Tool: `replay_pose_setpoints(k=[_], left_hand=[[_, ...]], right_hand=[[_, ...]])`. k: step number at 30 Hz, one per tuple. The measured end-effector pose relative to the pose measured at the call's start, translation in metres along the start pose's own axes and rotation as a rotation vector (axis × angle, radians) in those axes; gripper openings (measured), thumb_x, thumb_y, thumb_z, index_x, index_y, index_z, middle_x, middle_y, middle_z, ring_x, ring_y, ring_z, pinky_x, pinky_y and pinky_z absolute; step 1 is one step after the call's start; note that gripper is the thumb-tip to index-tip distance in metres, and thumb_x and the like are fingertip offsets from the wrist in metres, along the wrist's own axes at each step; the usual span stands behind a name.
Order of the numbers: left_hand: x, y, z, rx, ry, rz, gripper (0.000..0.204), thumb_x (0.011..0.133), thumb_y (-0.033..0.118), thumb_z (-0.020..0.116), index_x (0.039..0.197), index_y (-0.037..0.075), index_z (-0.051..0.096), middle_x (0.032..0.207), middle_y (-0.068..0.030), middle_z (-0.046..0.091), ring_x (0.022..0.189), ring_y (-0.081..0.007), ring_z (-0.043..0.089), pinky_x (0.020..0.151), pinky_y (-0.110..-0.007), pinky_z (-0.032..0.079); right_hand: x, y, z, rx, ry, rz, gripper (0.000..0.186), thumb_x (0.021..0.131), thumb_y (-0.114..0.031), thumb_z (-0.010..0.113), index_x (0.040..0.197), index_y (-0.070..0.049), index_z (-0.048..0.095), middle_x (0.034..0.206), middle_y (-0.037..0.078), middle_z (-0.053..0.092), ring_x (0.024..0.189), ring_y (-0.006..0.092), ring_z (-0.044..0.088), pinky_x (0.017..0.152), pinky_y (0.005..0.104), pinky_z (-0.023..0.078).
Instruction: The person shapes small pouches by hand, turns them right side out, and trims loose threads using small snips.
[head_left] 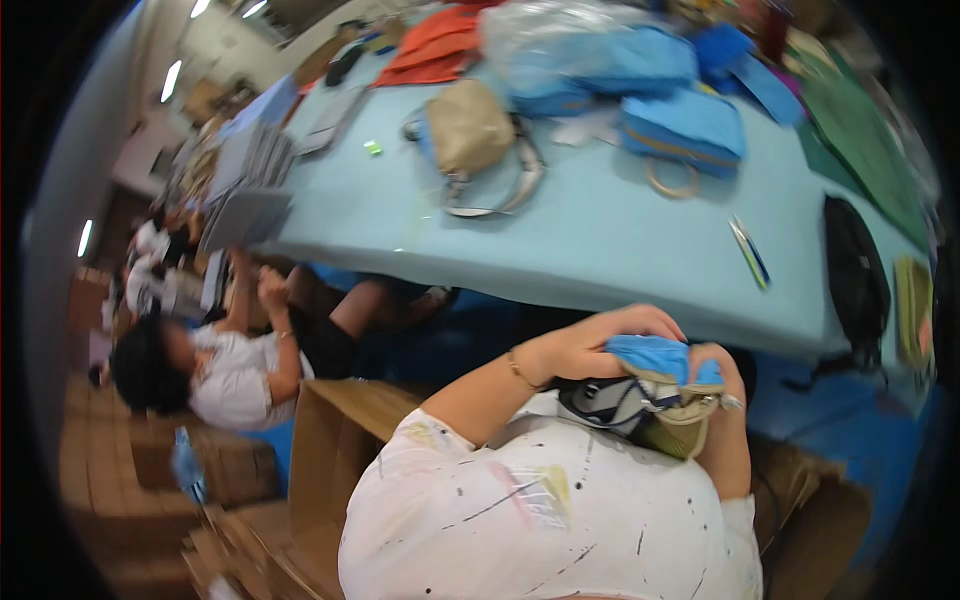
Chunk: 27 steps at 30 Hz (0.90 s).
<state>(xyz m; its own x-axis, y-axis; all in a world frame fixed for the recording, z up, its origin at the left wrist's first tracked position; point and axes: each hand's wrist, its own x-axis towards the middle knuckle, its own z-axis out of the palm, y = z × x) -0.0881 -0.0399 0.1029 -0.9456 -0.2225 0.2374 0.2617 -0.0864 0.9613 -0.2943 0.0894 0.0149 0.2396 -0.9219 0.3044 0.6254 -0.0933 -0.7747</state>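
Both my hands are on the bag (665,390), held against my shirt (560,500). Left hand (605,345) grips the blue fabric at its upper left, fingers over the top. Right hand (722,372) grips its right side; fingers partly hidden. Bag is blue on top, khaki below, with a grey-and-black strap bunched at its left.

Clock directions are from the bag. Open carton (345,425) at 9, just past my left elbow; second carton (825,520) at 4. Tabletop (600,230) runs across, 10 through 2. On it: slim pointed tool (750,252) at 1, black bag (858,280) at 2, olive pouch (912,310) beyond that. Ring (672,180) at 12, touching the near side of a blue case (685,130). Khaki bag (475,130) at 11, strap looped toward me. Green cloth (860,140) at 1.

Co-worker (245,380) seated at 9, well apart, bottle (187,465) near them. Grey stack (240,180) at 10. Farthest: orange cloth (430,45) at 11, clear plastic (545,35) over blue pieces near 12.
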Motion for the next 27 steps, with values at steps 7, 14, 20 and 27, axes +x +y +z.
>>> replay_pose_setpoints(k=[7,14,20,27], left_hand=[[-0.013,-0.013,0.003,-0.338,0.115,-0.228,0.044,0.078,0.007,0.05,0.122,-0.001,0.052,0.117,-0.0074,0.058,0.109,-0.015,0.051,0.098,-0.029,0.038],[-0.005,-0.013,0.015,-0.606,0.2,-0.151,0.035,0.075,0.007,0.053,0.108,-0.002,0.062,0.104,-0.0071,0.064,0.094,-0.0134,0.058,0.086,-0.026,0.044],[0.017,-0.069,0.028,-0.81,0.013,-0.353,0.037,0.077,0.015,0.069,0.112,0.005,0.061,0.097,-0.0059,0.066,0.084,-0.0137,0.061,0.076,-0.028,0.05],[0.02,-0.033,0.012,0.037,0.419,0.125,0.039,0.083,0.009,0.069,0.115,0.005,0.047,0.11,-0.0027,0.052,0.103,-0.0102,0.048,0.09,-0.025,0.041]], right_hand=[[-0.012,-0.02,0.023,-0.32,0.595,-0.212,0.078,0.071,-0.033,0.083,0.128,-0.002,0.041,0.075,-0.001,0.054,0.062,0.0064,0.05,0.056,0.019,0.037],[-0.003,-0.001,-0.033,-0.25,0.707,-0.282,0.054,0.085,-0.025,0.069,0.125,-0.005,0.039,0.071,-0.002,0.05,0.059,0.0076,0.049,0.054,0.0215,0.039],[0.024,0.018,-0.03,0.668,0.206,0.04,0.034,0.093,-0.034,0.052,0.113,-0.006,0.049,0.08,0.006,0.057,0.064,0.0185,0.057,0.06,0.0349,0.049],[0.04,0.004,-0.001,0.332,0.808,-0.05,0.036,0.093,-0.035,0.049,0.113,-0.005,0.051,0.097,0.012,0.061,0.081,0.0236,0.061,0.073,0.0405,0.051]])
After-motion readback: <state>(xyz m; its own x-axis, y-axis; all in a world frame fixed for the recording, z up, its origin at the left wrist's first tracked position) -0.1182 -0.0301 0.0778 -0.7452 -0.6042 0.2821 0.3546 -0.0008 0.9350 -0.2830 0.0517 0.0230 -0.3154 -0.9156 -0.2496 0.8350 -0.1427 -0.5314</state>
